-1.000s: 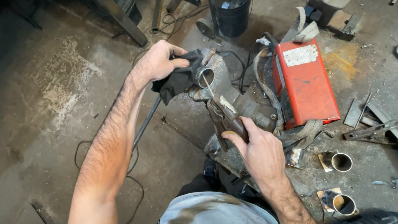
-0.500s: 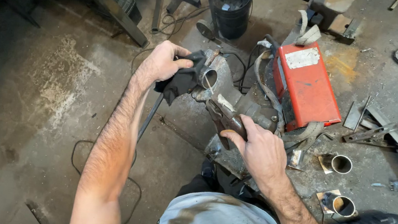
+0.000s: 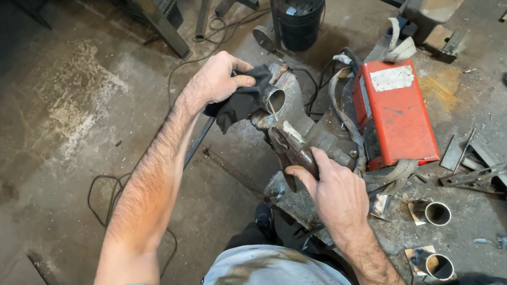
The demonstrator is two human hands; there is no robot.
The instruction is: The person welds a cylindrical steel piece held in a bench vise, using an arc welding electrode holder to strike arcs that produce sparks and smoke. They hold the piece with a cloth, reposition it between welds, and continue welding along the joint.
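Both hands [image 3: 219,80] [image 3: 337,195] on rusty vise [image 3: 297,125], black rag [image 3: 242,99].

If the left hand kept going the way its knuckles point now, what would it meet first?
The left hand, bunched around a black rag, points right toward the short metal pipe clamped in the vise. It would likely meet the pipe's open end first, though depth is hard to judge.

This is a metalworking or welding workshop. Just right of the right hand [image 3: 337,195] sits a red welding machine [image 3: 399,112] with thick cables on a stained, dusty concrete floor [image 3: 41,136]. Cut steel tube pieces [image 3: 437,213] and angle-iron offcuts [image 3: 488,171] lie farther right; a black bucket [image 3: 298,13] stands beyond the left hand [image 3: 219,80].
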